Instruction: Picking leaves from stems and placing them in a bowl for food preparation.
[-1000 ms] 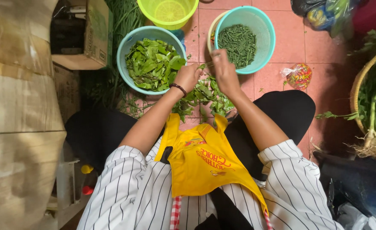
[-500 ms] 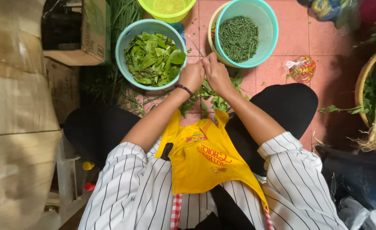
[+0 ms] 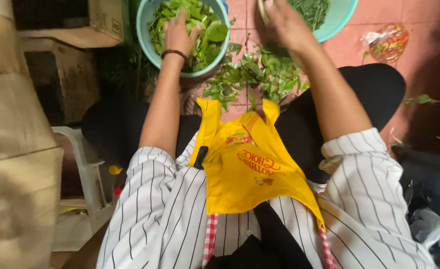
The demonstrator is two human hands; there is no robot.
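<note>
Both hands have left the loose leaf pile since half a second ago, each now up at its own bowl, and the view sits closer in. Yellow cloth apron (image 3: 250, 174), smooth and creased, lies over the lap between two white pinstriped sleeves. Round pale-blue plastic bowl (image 3: 149, 42) at upper left holds broad, glossy green leaves (image 3: 207, 37). Left hand (image 3: 180, 32), a dark bead bracelet at the wrist, rests palm-down on those leaves, fingers (image 3: 177, 20) slightly spread and flat against them; whether anything is gripped beneath cannot be told. Second round teal plastic bowl (image 3: 337, 22) at upper right carries finer, narrow dark-green cuttings (image 3: 312, 7). Right hand (image 3: 287, 22) hovers over its near rim, fingers curled together; frame edge and blur hide what they pinch. Loose heap of torn green leaves (image 3: 257, 74) lies on reddish floor tiles (image 3: 374, 15) between the knees, just below both bowls. Small clear plastic bag (image 3: 389, 42) with red-orange contents lies right of the teal bowl.
</note>
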